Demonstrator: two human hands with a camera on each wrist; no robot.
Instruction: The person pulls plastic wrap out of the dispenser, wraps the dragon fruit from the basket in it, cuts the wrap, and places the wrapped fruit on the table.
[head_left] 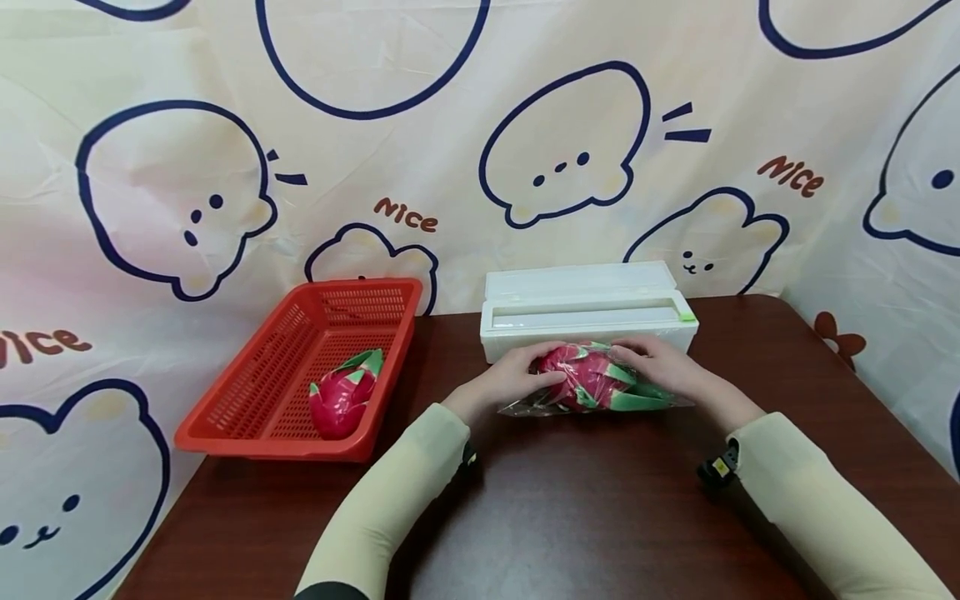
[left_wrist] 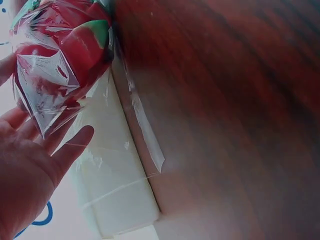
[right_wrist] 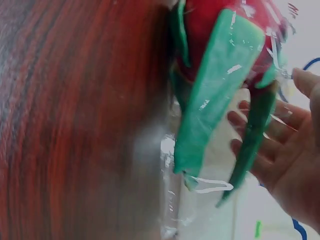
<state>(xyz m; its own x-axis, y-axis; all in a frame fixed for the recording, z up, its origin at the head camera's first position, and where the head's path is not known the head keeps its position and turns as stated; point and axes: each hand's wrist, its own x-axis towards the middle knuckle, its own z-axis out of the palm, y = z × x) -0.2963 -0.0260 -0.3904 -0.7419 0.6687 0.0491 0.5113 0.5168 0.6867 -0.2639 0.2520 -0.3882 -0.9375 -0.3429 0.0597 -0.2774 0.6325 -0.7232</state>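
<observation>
A pink toy dragon fruit (head_left: 585, 375) with green leaf tips lies in clear plastic film (head_left: 525, 408) on the table, just in front of a white box. My left hand (head_left: 513, 379) holds its left end, thumb on the near side and the other fingers partly hidden behind it. In the left wrist view, film (left_wrist: 47, 95) stretches over those fingers. At the leafy right end is my right hand (head_left: 663, 367), thumb at the film and fingers loosely spread behind the long green leaves (right_wrist: 220, 95).
The white box (head_left: 588, 329) stands behind the fruit with its lid raised and a slot along its top. To the left, a red plastic basket (head_left: 225, 417) contains another toy dragon fruit (head_left: 345, 400). A patterned cloth (head_left: 450, 167) hangs behind the brown table (head_left: 600, 517).
</observation>
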